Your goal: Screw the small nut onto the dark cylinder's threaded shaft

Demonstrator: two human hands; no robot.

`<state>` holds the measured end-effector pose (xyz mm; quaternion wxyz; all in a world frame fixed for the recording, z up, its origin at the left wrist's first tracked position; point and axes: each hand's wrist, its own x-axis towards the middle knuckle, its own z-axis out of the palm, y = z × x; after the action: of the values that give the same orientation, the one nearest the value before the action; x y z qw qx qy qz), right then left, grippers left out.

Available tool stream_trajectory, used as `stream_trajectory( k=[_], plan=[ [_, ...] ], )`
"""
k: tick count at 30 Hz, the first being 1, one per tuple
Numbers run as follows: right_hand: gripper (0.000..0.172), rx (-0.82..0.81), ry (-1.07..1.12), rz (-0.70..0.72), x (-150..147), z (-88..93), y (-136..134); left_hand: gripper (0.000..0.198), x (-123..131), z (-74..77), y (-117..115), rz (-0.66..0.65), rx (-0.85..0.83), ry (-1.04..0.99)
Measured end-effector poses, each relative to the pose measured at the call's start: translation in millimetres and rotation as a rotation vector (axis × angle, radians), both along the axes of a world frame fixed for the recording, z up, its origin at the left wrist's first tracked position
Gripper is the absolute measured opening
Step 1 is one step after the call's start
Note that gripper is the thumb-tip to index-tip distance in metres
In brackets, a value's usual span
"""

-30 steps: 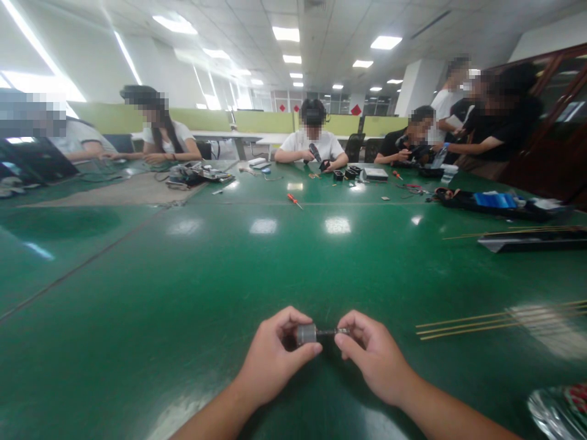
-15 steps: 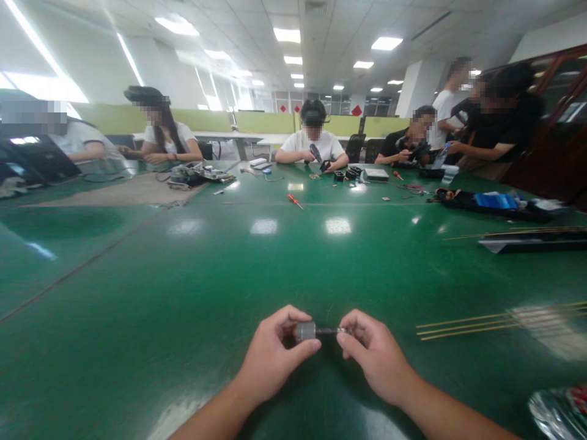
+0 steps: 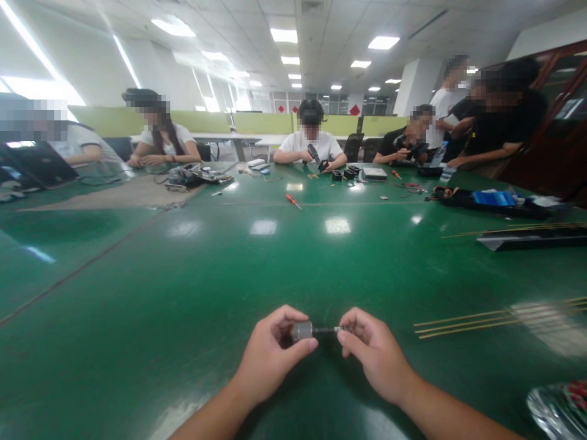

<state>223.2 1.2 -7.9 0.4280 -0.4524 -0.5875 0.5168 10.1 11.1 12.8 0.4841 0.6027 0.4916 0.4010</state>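
In the head view, my left hand (image 3: 275,351) is closed around a short grey cylinder (image 3: 303,331), its thumb below and its fingers above. A thin dark shaft (image 3: 324,330) runs out of the cylinder to the right. At the shaft's bright metal end, the thumb and fingers of my right hand (image 3: 373,348) pinch it. The piece lies level between both hands, just above the green table (image 3: 206,269). What exactly it is cannot be made out, and my palms hide both its ends.
Several thin yellowish rods (image 3: 486,319) lie at right, near a clear packet (image 3: 557,406) with red contents. Beyond are a dark metal channel (image 3: 527,239), an orange screwdriver (image 3: 293,201) and a dark tool pouch (image 3: 490,205). Several people sit or stand across the table.
My hands and the piece keep nearly the same pose; the whole view shifts slightly. At the far right, a standing person's arm has moved lower, toward the table.
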Motion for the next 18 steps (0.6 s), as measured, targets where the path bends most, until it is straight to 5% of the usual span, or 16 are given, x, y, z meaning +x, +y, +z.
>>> stream_trajectory(
  k=[13, 18],
  plan=[
    [0.021, -0.012, 0.068, -0.031, 0.6, -2.5, 1.0, 0.032, -0.5, 1.7, 1.2, 0.009, -0.017, -0.012],
    [0.033, -0.021, 0.392, -0.112, 4.1, -7.3, 8.8, 0.032, -0.3, 1.5, 1.8, 0.006, -0.029, -0.069]
  ],
)
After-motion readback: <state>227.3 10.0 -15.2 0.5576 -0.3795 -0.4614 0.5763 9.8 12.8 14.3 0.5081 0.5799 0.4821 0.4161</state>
